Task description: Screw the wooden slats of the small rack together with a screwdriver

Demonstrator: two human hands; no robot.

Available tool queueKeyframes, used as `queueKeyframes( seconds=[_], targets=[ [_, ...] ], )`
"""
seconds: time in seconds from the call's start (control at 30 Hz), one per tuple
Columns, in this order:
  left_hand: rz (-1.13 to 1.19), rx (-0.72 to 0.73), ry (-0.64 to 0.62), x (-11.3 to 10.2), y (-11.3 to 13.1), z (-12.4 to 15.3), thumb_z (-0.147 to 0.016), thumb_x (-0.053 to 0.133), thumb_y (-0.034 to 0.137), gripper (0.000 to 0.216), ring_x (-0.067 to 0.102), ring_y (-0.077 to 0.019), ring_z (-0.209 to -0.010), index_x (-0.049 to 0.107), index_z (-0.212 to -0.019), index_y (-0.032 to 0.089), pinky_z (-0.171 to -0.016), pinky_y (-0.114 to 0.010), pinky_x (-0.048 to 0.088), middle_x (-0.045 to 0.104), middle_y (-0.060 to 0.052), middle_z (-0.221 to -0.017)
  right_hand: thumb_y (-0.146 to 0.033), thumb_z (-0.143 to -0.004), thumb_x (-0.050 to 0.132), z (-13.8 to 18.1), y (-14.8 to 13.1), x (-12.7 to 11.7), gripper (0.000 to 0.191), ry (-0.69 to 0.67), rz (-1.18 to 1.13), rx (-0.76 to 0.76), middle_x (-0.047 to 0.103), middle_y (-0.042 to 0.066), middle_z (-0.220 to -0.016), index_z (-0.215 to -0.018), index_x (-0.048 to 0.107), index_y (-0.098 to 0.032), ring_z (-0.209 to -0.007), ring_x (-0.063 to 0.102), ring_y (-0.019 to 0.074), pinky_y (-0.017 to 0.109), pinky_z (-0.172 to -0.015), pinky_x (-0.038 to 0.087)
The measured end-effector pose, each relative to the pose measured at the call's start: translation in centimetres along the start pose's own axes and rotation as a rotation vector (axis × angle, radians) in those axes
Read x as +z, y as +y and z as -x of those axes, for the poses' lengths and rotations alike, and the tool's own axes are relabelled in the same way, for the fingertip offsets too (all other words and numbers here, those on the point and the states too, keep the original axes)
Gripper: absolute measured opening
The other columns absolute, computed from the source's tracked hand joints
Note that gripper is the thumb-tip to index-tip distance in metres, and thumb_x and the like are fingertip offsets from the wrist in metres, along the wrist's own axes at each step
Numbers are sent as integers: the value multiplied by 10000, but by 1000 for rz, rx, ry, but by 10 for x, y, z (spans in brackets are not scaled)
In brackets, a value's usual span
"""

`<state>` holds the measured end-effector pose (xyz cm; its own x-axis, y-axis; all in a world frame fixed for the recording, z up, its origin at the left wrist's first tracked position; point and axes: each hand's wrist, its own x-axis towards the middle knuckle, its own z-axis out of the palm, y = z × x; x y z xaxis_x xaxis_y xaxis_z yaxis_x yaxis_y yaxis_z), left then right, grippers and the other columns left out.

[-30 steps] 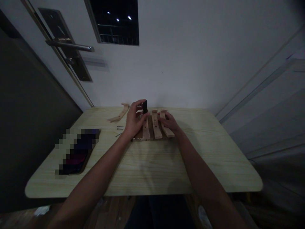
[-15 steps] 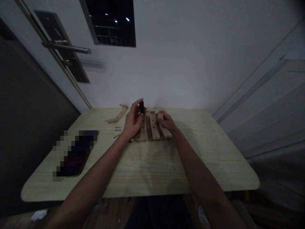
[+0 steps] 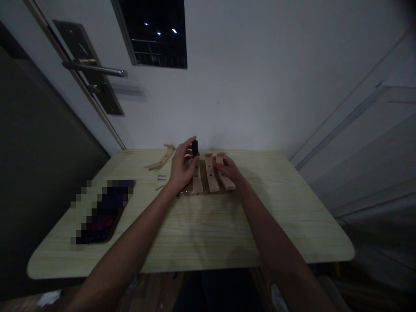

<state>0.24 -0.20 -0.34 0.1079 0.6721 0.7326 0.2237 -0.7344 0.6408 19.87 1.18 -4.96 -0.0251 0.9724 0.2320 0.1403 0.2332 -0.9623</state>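
Note:
My left hand (image 3: 182,167) is closed around an upright black-handled screwdriver (image 3: 195,148), its lower end hidden by the fingers. It stands over the upper part of the left wooden hook (image 3: 197,183). A middle wooden hook (image 3: 212,178) and a right wooden hook (image 3: 225,180) lie beside it, with screw holes showing in the middle one. All three rest across a brown board (image 3: 186,190) that looks wrapped in clear plastic. My right hand (image 3: 231,169) is closed on the right hook, its fingers reaching round toward the middle one.
A separate wooden hook (image 3: 160,160) lies at the back left of the table (image 3: 201,234). Several screws (image 3: 161,177) sit left of the board. A phone (image 3: 108,214), partly blurred out, lies at the left. Behind the table stands a white door with a metal handle (image 3: 97,69).
The view has shifted slightly, so everything sits a little lower. Both hands keep their places, the left on the screwdriver and the right at the right hook.

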Motion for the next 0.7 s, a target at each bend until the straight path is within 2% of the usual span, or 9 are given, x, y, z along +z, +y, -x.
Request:
queueKeyframes(
  seconds=[0.17,0.4,0.57,0.7],
  targets=[
    [80,16,-41,-1,4,1,-897,543,295,564,634,-160,-897,316,-1413,271,-741,-287,570,586,-85,-1105,-438,-666,677,-2,2,0,348,-1,4,3,689,55,-935,-917,628,-202,-840,631,199,353,-762,516],
    [146,12,-110,-2,1,2,-917,516,278,488,642,-165,-932,354,-1376,284,-782,-315,570,589,-89,-1139,-423,-676,673,1,-3,0,334,-11,3,13,682,52,-904,-921,619,-203,-803,621,191,337,-712,520],
    [68,21,-53,0,-2,0,-825,654,233,567,611,-164,-968,423,-1336,316,-816,-328,566,547,-68,-1203,-462,-659,671,3,-5,1,378,-14,-28,21,674,65,-899,-913,610,-188,-817,624,206,350,-722,519],
    [-29,67,3,-1,-1,-2,-814,660,210,535,562,-156,-1000,484,-1308,319,-809,-293,563,513,-54,-1198,-495,-673,662,4,-7,2,384,-4,-25,4,677,62,-902,-907,612,-194,-805,625,201,338,-703,520]
  ],
)
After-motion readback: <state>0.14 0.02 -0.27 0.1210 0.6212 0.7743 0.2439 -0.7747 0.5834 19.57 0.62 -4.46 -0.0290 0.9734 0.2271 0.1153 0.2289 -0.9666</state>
